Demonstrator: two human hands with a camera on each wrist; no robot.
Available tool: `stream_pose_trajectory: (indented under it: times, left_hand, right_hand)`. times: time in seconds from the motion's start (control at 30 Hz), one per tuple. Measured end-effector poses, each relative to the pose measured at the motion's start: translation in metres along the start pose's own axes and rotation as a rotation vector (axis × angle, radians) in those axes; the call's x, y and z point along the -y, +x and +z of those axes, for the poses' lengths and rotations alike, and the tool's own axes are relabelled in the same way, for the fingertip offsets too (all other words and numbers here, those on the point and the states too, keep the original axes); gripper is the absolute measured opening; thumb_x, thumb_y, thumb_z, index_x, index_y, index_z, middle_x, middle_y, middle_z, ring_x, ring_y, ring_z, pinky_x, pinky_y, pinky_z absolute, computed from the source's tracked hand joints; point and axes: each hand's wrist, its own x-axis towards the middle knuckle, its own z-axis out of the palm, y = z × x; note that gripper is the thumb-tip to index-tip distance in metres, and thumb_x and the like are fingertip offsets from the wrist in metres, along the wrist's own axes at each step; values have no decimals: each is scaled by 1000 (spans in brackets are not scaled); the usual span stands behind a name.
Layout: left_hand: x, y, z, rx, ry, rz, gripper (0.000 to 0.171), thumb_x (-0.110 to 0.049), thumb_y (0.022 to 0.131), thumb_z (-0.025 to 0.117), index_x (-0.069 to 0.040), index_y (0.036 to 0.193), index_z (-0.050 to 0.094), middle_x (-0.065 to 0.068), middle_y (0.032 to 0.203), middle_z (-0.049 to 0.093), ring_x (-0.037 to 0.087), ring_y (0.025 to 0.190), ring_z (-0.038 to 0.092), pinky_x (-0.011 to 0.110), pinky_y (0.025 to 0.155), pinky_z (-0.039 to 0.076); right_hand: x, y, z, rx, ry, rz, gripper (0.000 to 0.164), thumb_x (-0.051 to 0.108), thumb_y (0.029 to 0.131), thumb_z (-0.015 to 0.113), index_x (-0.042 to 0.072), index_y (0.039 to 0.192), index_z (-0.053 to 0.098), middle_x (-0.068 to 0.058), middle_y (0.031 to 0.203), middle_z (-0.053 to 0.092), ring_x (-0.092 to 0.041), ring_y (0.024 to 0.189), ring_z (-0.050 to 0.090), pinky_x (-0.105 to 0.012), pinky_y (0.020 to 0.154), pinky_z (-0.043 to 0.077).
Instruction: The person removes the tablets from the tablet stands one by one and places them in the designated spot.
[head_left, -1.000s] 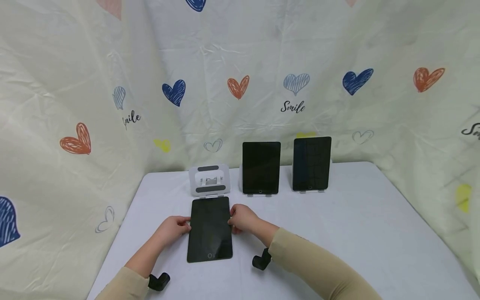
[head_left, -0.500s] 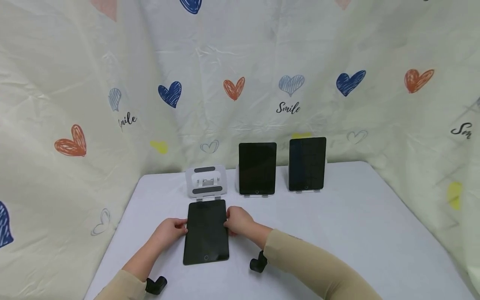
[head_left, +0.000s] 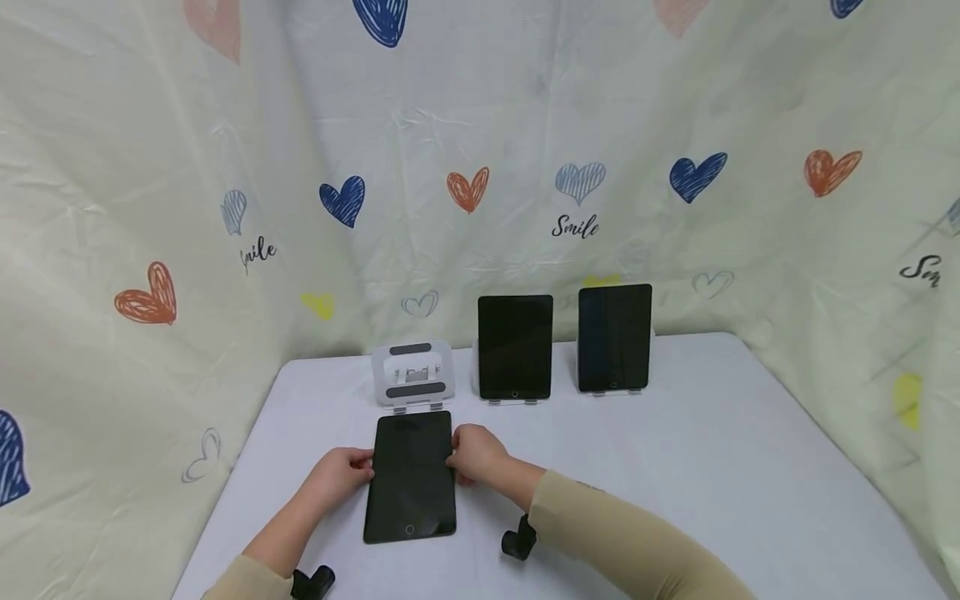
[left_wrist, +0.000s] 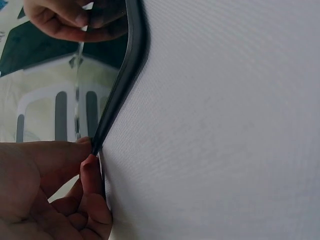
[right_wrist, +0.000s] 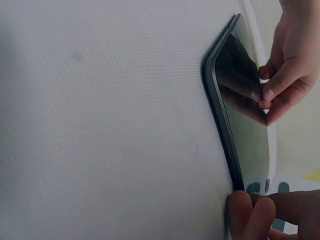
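Note:
In the head view, a black tablet point(head_left: 410, 479) lies screen up, its home button toward me, just in front of a white tablet stand point(head_left: 413, 372) with grey pads. My left hand point(head_left: 339, 479) pinches its left edge, and my right hand point(head_left: 483, 456) grips the right edge. Up close in the left wrist view, the left thumb and a finger point(left_wrist: 92, 175) hold the tablet's rim point(left_wrist: 122, 82), with the right hand point(left_wrist: 62, 19) across from them. The right wrist view has right fingertips point(right_wrist: 241, 212) on the opposite rim. Whether the tablet's far end is raised cannot be told.
Two more black tablets, one in the middle point(head_left: 514, 347) and one at the right point(head_left: 614, 337), stand upright on stands along the back of the white-covered table point(head_left: 675, 475). Behind them hangs a curtain point(head_left: 517, 100) printed with hearts. Black devices point(head_left: 519, 540) are strapped at both wrists.
The head view has shifted slightly. The tablet's top edge has come a little away from the stand, so its lower clips show more. Both hands keep hold of the tablet.

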Motion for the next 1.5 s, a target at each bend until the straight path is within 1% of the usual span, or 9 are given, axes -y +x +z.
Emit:
stream_pose_trajectory:
  times: [0.13, 0.33, 0.43, 0.57, 0.7, 0.87, 1.0, 1.17, 1.5]
  left_hand:
    - [-1, 2, 0, -5, 2, 5, 36, -8, 90, 70, 2, 125, 66, 0, 82, 63, 18, 81, 54, 36, 74, 47]
    - [-6, 2, 0, -20, -2, 14, 35, -7, 90, 69, 3, 124, 66, 1, 82, 62, 18, 80, 55, 37, 74, 48]
    - [-8, 2, 0, -35, 4, 12, 33, -9, 92, 67, 2, 123, 67, 7, 94, 69, 22, 89, 60, 43, 82, 51]
    - [-10, 3, 0, -32, -8, -14, 33, -14, 95, 63, 2, 123, 67, 15, 114, 69, 30, 107, 62, 51, 92, 49]
    - [-10, 5, -1, -21, -42, -28, 36, -19, 97, 62, 3, 125, 65, 14, 111, 70, 25, 98, 64, 47, 87, 52]
    - [-14, 2, -4, -51, -56, -41, 37, -24, 98, 60, 1, 125, 65, 9, 105, 70, 18, 86, 62, 41, 77, 53]
    - [-19, -1, -5, -91, -49, -50, 37, -27, 99, 59, -2, 125, 66, 11, 109, 69, 22, 92, 63, 45, 82, 52]
    - [-29, -1, -4, -128, -56, -24, 37, -29, 99, 58, -4, 126, 65, 14, 117, 66, 31, 105, 61, 52, 91, 49]
    - [-49, 3, 6, -157, -108, 8, 33, -26, 100, 58, -7, 125, 65, 14, 119, 65, 31, 105, 59, 50, 91, 50]
  right_hand:
    - [0, 1, -2, -6, 5, 2, 15, 9, 89, 73, 7, 89, 58, -7, 62, 61, -18, 50, 61, -31, 53, 49]
    - [-3, 2, -8, -14, -25, 11, 18, 14, 87, 76, 7, 95, 62, -4, 79, 61, -18, 51, 61, -31, 52, 50]
    - [-5, 0, -10, -13, -36, 15, 20, 18, 88, 76, 8, 100, 64, -2, 80, 61, -18, 50, 61, -31, 52, 49]
    - [-6, -4, -13, -16, -44, 1, 20, 22, 91, 73, 9, 103, 65, -3, 71, 61, -18, 48, 59, -31, 51, 47]
    - [-7, -10, -17, -27, -27, -1, 20, 23, 92, 72, 9, 105, 65, -4, 72, 60, -20, 50, 59, -32, 52, 47]
    - [-12, -11, -19, -42, -5, -28, 25, 25, 92, 71, 10, 111, 65, -2, 76, 59, -19, 53, 59, -32, 55, 48]
    - [-15, -10, -20, -64, -16, -73, 28, 29, 92, 71, 12, 115, 66, 0, 80, 60, -18, 61, 59, -33, 60, 49]
    - [-20, -13, -25, -98, -48, -89, 30, 34, 92, 70, 15, 115, 66, 2, 83, 61, -16, 68, 56, -33, 63, 49]
    - [-36, -17, -42, -125, -39, -112, 37, 36, 93, 69, 14, 123, 63, 2, 90, 62, -17, 72, 55, -31, 64, 48]
